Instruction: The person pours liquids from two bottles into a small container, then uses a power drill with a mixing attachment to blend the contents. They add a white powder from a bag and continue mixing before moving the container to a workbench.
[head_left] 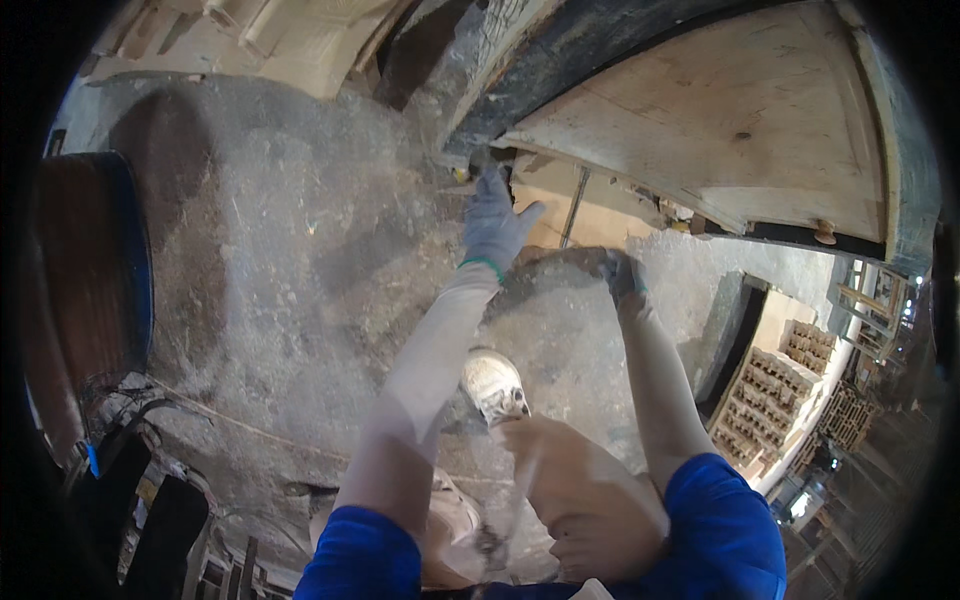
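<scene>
My left hand (pixel 492 222), in a grey glove with a green cuff, reaches forward with its thumb spread from the fingers. Its fingertips are close to the corner of a wooden worktable (pixel 720 125) with a dark frame. Partly under that table lies a flat, light-brown panel (pixel 545 200) crossed by a dark strip (pixel 576 207). To the right, my right hand (pixel 625 277), also gloved, is low beside the panel's near edge. Its fingers are dark and blurred, so whether they touch the panel or grip anything cannot be made out.
On the right, stacked carved wooden pieces (pixel 768 400) sit on a low platform. Wooden boards (pixel 300 45) lie at the far left. A brown, blue-edged rounded object (pixel 95 260) stands at the left. A thin cord (pixel 250 425) crosses the worn concrete floor (pixel 330 270).
</scene>
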